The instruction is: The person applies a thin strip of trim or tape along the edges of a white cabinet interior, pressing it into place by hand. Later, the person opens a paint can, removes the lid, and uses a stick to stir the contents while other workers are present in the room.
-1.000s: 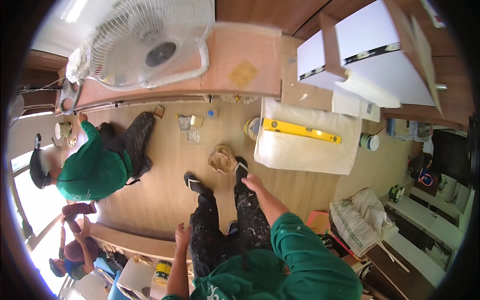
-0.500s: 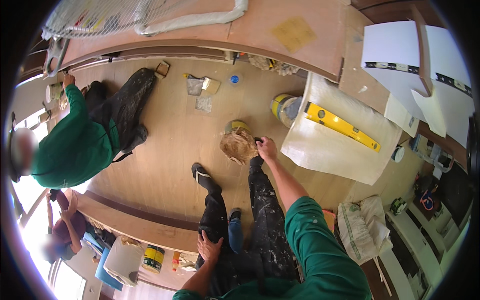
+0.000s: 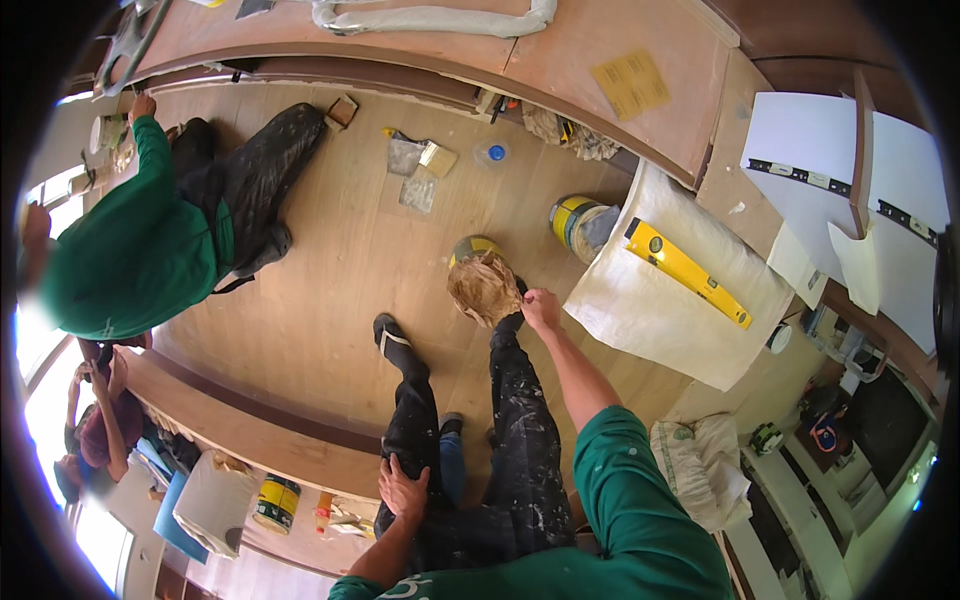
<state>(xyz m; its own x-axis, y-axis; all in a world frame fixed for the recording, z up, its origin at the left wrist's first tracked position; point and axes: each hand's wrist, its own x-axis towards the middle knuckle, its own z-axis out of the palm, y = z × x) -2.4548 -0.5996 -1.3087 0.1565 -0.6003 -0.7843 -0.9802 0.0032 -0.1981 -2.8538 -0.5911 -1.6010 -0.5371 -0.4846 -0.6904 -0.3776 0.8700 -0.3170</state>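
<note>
A crumpled sheet of brown paper (image 3: 484,287) covers the near side of a yellow and grey can (image 3: 474,247) standing on the floor in front of my right foot. Beside the paper's right edge is my right hand (image 3: 541,309), its fingers closed, close to the dark tip of my shoe. What is in those fingers, if anything, is too small to make out. My left hand (image 3: 403,489) rests on my left knee with its fingers spread, holding nothing. My dark trousers (image 3: 515,430) are spattered with white.
A yellow spirit level (image 3: 687,272) lies on a white sheet (image 3: 670,320) at right, next to another can (image 3: 577,222). Ahead lie a scraper (image 3: 405,155), a brush (image 3: 437,160) and a bottle with a blue cap (image 3: 496,153). A co-worker in green (image 3: 140,260) sits at left.
My head view has shifted slightly. My right hand has drawn back a little from the dark shoe tip. The left hand stays on the knee. The co-worker at left has leaned slightly.
</note>
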